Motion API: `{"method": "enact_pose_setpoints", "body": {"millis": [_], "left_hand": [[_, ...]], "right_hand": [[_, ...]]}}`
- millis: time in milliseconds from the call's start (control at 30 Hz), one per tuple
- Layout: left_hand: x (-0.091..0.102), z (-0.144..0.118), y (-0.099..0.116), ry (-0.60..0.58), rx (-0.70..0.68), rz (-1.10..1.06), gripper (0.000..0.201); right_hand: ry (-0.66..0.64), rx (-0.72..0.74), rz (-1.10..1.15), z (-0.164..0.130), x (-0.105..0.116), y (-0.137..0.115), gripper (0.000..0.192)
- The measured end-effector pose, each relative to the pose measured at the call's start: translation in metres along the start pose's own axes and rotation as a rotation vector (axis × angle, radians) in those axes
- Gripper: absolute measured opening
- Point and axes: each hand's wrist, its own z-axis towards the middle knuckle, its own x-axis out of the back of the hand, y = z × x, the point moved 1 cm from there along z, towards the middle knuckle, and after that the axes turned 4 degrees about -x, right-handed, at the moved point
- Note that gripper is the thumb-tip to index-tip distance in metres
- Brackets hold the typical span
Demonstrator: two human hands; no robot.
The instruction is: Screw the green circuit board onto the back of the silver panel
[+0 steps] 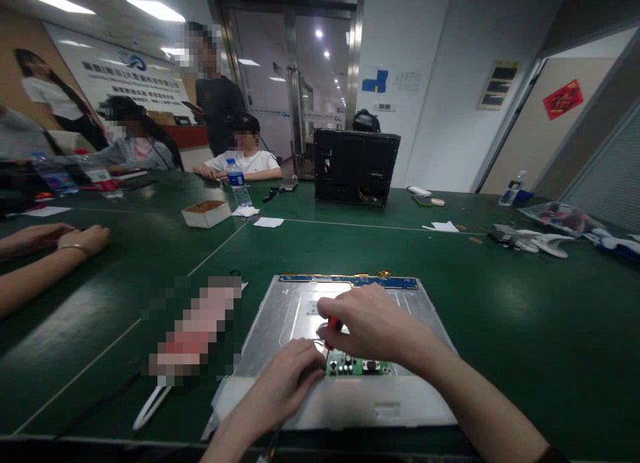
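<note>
A small green circuit board (pixel 356 365), studded with dark components, lies on the near part of a flat, dull silver metal panel (pixel 295 303) with rounded pressed ridges. The panel rests on the green table (pixel 500 329) right in front of the person, and a narrow blue strip (pixel 350 281) with gold-coloured contacts runs along its far edge. The right hand (pixel 373 326) is curled closed around a red-handled screwdriver (pixel 333 326), whose tip points down at the board's left end. The left hand (pixel 287 383) rests on the panel just beside the board, fingers bent and pinched at that same corner; whether they grip anything cannot be told.

Left of the panel is a blurred-out patch, with a pale strap (pixel 150 406) lying near it. Further off stand a shallow white cardboard box (pixel 206 213), a clear plastic water bottle (pixel 238 181) and a black boxy housing (pixel 356 166). Scraps of white paper (pixel 269 221) lie scattered about. A co-worker's 2 forearms (pixel 45 256) rest on the table at the left, and 3 other people are at the far end.
</note>
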Motion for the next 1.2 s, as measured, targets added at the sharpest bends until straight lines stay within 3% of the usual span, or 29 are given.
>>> {"method": "enact_pose_setpoints", "body": {"millis": [633, 867, 1100, 1200], "left_hand": [[0.0000, -0.0002, 0.0005, -0.011, -0.010, -0.009, 0.017], [0.0035, 0.0003, 0.0061, -0.022, 0.022, -0.003, 0.015], [0.0035, -0.0003, 0.0064, 0.006, 0.015, -0.011, 0.017], [0.0028, 0.0000, 0.0058, -0.017, 0.022, -0.003, 0.015]], "right_hand": [[-0.032, 0.034, 0.073, -0.0024, 0.0029, -0.0003, 0.025], [-0.013, 0.007, 0.012, -0.0018, 0.0035, -0.0008, 0.015], [-0.012, 0.026, 0.011, -0.0023, 0.0005, 0.0016, 0.024], [-0.012, 0.007, -0.025, -0.0017, 0.0001, 0.0019, 0.018]]}}
